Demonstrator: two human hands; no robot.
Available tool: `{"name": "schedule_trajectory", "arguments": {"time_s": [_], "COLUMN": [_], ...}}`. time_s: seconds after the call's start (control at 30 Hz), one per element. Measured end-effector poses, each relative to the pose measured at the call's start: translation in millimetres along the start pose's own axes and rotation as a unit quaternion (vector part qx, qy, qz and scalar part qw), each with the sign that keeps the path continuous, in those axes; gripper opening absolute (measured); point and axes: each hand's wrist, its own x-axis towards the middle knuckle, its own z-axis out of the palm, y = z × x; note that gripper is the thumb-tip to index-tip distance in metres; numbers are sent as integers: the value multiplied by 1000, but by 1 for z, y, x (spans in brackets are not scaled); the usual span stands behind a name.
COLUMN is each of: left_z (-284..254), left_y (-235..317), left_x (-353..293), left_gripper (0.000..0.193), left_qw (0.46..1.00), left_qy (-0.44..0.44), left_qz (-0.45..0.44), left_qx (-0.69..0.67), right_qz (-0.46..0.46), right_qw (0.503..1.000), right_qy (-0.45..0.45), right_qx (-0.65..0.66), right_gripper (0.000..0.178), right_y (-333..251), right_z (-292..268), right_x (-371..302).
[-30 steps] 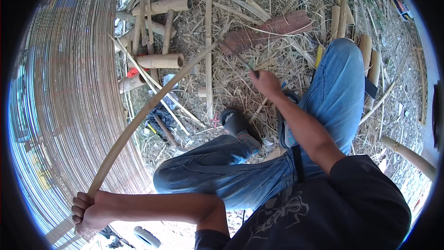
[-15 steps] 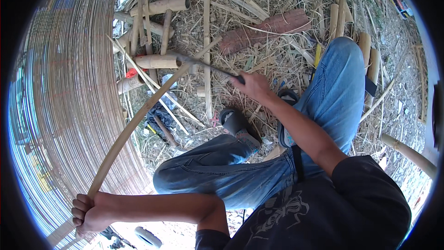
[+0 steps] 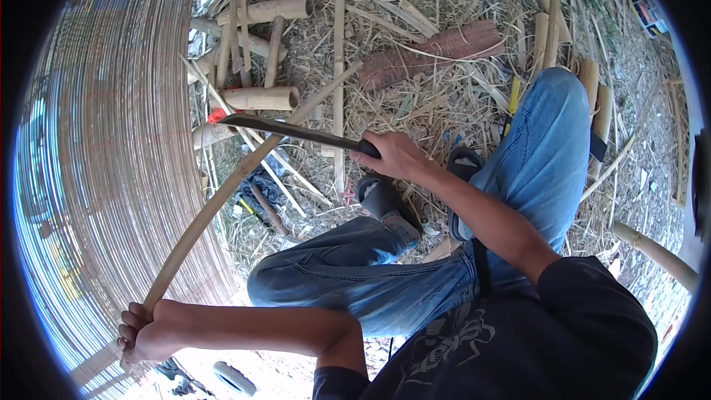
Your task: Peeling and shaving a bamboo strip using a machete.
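My left hand is closed around the lower end of a long bamboo strip, which slants up and to the right, away from me. In my right hand is the black handle of a machete. Its long dark blade points left and lies across the strip toward the strip's far part. Whether the edge touches the bamboo or only passes over it, I cannot tell. The strip's far tip reaches close to a reddish-brown log on the ground.
A slatted bamboo screen stands along the left. Cut bamboo tubes and poles lie beyond the blade, among shavings on the ground. More bamboo pieces rest by my right knee. A thick pole lies at the right.
My right hand has drawn slightly nearer and left, and the blade has swung lower across the strip, its tip further left. The left hand keeps its hold, and the view has shifted a little.
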Motion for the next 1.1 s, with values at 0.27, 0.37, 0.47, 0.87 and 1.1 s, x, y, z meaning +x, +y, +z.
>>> {"name": "schedule_trajectory", "arguments": {"time_s": [0.27,0.37,0.47,0.87,1.1], "left_z": [-19,-14,-9,-23,-26], "left_y": [19,37,29,25,27], "left_x": [7,-6,-28,-34,-80], "left_gripper": [21,28,30,31,25], "left_qw": [905,795,851,816,830], "left_qy": [-278,-452,-417,-463,-433], "left_qz": [-125,-200,-84,-163,-188], "left_qx": [-296,-351,-309,-305,-297], "right_qz": [27,5,-19,-26,23], "right_qw": [979,976,976,982,996], "right_qy": [-25,-49,-72,-92,-15], "right_qx": [201,213,207,162,90], "right_gripper": [48,46,43,47,41], "right_y": [-75,-93,-108,-112,-73], "right_z": [-6,-12,-25,-25,-17], "right_x": [-4,-4,-7,-11,-4]}}
